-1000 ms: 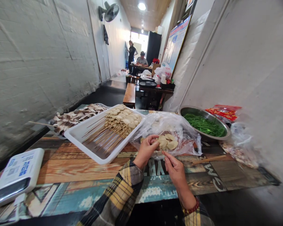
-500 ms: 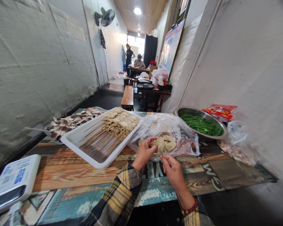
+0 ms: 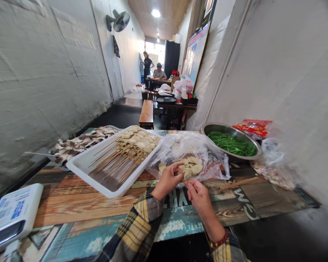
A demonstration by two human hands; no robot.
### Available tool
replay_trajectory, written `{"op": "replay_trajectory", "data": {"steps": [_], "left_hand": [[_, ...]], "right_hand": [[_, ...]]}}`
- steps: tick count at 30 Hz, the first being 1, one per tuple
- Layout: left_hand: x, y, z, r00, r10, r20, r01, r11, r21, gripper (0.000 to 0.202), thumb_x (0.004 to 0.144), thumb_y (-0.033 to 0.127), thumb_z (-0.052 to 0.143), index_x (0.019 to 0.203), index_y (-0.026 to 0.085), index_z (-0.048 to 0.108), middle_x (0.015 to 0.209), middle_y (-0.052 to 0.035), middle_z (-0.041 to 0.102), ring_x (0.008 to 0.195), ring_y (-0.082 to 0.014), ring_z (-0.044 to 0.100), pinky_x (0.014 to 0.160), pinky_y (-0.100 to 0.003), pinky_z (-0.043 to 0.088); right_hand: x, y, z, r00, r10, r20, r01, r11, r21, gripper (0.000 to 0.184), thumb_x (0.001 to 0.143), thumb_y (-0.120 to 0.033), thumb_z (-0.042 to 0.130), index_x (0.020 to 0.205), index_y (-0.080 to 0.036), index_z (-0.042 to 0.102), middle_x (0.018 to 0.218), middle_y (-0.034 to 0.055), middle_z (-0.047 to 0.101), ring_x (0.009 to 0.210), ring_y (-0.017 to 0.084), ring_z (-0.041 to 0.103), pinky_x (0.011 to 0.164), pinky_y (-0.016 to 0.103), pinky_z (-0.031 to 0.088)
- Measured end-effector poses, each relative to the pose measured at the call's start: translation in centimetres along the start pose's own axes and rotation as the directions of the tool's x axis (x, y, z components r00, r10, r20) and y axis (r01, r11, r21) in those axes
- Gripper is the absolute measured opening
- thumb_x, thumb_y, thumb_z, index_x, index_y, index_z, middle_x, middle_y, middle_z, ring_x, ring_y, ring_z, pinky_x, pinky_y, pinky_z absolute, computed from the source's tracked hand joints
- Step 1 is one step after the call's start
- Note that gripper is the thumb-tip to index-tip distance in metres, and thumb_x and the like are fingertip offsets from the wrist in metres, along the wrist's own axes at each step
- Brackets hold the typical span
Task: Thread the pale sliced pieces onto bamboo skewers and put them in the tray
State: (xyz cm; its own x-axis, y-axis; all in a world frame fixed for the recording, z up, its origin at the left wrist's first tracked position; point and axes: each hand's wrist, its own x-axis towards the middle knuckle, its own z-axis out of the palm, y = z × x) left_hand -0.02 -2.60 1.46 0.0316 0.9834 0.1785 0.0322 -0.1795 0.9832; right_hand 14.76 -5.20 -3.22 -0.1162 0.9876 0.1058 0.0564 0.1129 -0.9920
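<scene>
My left hand (image 3: 170,179) is closed, thumb and fingers pinching a pale, flat, round food slice (image 3: 187,172) over the open plastic bag. Just to its right, my right hand (image 3: 199,194) has its fingertips pressed together at the lower edge of that slice. It grips a thin bamboo skewer (image 3: 206,235), mostly hidden by the hand and showing beside the wrist. More pale slices (image 3: 196,169) lie on the clear plastic bag (image 3: 215,153). Left of the bag, a white tray (image 3: 83,179) holds rows of skewered slices (image 3: 138,140), their sticks pointing toward me.
Sliced mushrooms (image 3: 82,142) lie beyond the tray, a skewer sticking out left. A steel bowl (image 3: 258,155) of green chives stands right, near bagged food (image 3: 276,174) and loose skewers (image 3: 239,183). A white payment device (image 3: 19,207) sits front left. Two people are at the far end.
The view has shifted slightly. My hands stay close together at the bag's near edge, and the slice between them shows more clearly below my left fingers.
</scene>
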Motion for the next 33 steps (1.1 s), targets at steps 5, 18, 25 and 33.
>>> {"op": "replay_trajectory", "data": {"steps": [5, 18, 25, 33], "left_hand": [[-0.1, 0.0, 0.1, 0.984, -0.169, 0.048, 0.175, 0.942, -0.285, 0.044, 0.070, 0.031, 0.072, 0.109, 0.012, 0.064, 0.067, 0.0009, 0.060, 0.059, -0.0101, 0.052, 0.058, -0.022, 0.041], [-0.1, -0.4, 0.3, 0.970, -0.220, 0.102, 0.242, 0.895, -0.374, 0.031, 0.060, 0.037, 0.083, 0.072, 0.012, 0.067, 0.063, -0.0004, 0.059, 0.052, -0.0064, 0.048, 0.051, -0.018, 0.035], [0.3, -0.3, -0.7, 0.972, -0.218, -0.089, 0.176, 0.922, -0.346, 0.031, 0.061, 0.037, 0.081, 0.067, 0.013, 0.062, 0.053, 0.0057, 0.047, 0.048, -0.0042, 0.035, 0.047, -0.018, 0.027], [0.2, -0.1, -0.3, 0.969, -0.227, 0.094, 0.239, 0.779, -0.580, 0.034, 0.063, 0.039, 0.081, 0.079, 0.014, 0.065, 0.075, -0.0008, 0.063, 0.063, -0.0109, 0.057, 0.060, -0.023, 0.044]], "right_hand": [[0.0, -0.8, 0.0, 0.998, 0.056, -0.005, -0.055, 0.990, 0.127, 0.045, 0.079, -0.060, 0.059, 0.084, -0.015, 0.060, 0.043, -0.0100, 0.040, 0.034, 0.005, 0.027, 0.033, 0.018, 0.018], [0.1, -1.1, 0.3, 0.995, 0.051, 0.081, -0.067, 0.976, 0.209, 0.044, 0.080, -0.059, 0.059, 0.084, -0.015, 0.059, 0.042, -0.0104, 0.042, 0.033, 0.005, 0.027, 0.034, 0.017, 0.018], [0.1, -0.9, 0.7, 0.997, 0.011, 0.077, -0.019, 0.994, 0.110, 0.045, 0.082, -0.059, 0.057, 0.084, -0.014, 0.064, 0.042, -0.0090, 0.043, 0.034, 0.006, 0.030, 0.036, 0.018, 0.021], [0.1, -0.7, 0.7, 1.000, -0.025, 0.016, 0.023, 0.992, 0.128, 0.049, 0.080, -0.062, 0.057, 0.084, -0.014, 0.066, 0.039, -0.0094, 0.038, 0.035, 0.007, 0.030, 0.037, 0.019, 0.020]]}}
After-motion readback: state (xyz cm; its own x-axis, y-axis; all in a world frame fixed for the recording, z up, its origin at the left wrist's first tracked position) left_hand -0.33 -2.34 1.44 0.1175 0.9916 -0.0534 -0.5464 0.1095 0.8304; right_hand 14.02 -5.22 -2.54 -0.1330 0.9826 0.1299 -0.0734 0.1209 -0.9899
